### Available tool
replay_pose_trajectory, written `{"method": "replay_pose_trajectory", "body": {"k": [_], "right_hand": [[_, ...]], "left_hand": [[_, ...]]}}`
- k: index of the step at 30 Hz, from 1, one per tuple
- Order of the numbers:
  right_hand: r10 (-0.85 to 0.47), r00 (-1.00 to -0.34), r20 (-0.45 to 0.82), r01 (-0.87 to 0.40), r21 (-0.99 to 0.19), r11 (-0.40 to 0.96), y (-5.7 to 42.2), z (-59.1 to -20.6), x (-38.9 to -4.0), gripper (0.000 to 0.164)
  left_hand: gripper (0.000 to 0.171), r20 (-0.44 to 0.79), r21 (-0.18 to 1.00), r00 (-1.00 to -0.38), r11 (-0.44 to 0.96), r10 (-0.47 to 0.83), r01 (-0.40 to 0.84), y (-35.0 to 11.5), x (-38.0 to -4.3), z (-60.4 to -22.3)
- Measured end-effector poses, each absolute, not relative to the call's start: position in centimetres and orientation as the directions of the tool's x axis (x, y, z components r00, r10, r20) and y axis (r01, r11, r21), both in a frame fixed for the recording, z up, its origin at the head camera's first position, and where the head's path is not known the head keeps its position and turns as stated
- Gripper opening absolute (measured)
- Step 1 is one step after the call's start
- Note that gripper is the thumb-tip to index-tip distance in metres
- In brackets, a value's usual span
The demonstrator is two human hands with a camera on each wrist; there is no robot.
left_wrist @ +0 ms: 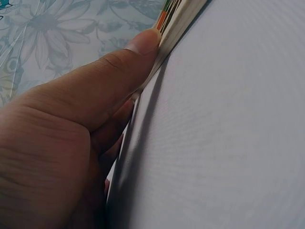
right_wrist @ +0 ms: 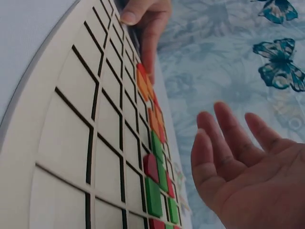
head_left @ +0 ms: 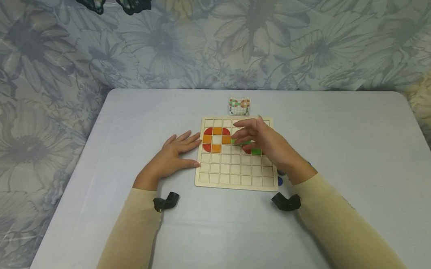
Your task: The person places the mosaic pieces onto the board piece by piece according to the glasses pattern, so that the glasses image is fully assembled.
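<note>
Nearest, a beige left sleeve (head_left: 129, 232) and a beige right sleeve (head_left: 342, 221) were stretched over the white bench (head_left: 206, 240), with a small black device (head_left: 166, 202) worn at the left wrist and another black device (head_left: 286, 202) at the right. A flat blue piece (head_left: 280, 181) was seen just beside the near right corner of a square, pale wooden grid board (head_left: 235, 170), which was laid flat on the bench between the hands. The board's left edge was touched by the left hand (head_left: 173, 157), its fingers spread. The right hand (head_left: 269, 146) was raised over the board's right half, its fingers loosely bent and parted. A bare cell was ringed by square orange tiles (head_left: 217, 131) and rounded red tiles (head_left: 208, 131); green tiles (head_left: 256, 152) were partly hidden by the right hand. Beyond the board, a small patterned card (head_left: 240, 106) was placed on the bench, backed by a flower-printed cloth (head_left: 261, 26).
</note>
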State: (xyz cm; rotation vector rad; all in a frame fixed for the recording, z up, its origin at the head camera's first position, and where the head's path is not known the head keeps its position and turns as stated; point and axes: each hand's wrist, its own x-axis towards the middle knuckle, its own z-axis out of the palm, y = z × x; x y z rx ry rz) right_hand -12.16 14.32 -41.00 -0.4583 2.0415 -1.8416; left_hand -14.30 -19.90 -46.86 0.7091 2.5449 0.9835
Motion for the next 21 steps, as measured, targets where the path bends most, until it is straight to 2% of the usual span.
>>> {"method": "replay_pose_trajectory", "body": {"k": [13, 21], "right_hand": [[-0.444, -0.891, 0.095, -0.097, -0.995, -0.018, 20.6, -41.8, -10.0, 0.081], [-0.365, -0.929, 0.057, -0.080, -0.996, 0.046, 24.4, -42.5, -8.4, 0.068]], "left_hand": [[0.084, -0.109, 0.687, -0.826, 0.642, 0.553, 0.339, -19.9, -14.4, -47.1], [0.083, -0.108, 0.690, -0.827, 0.641, 0.552, 0.337, -19.9, -14.3, -47.0]]}}
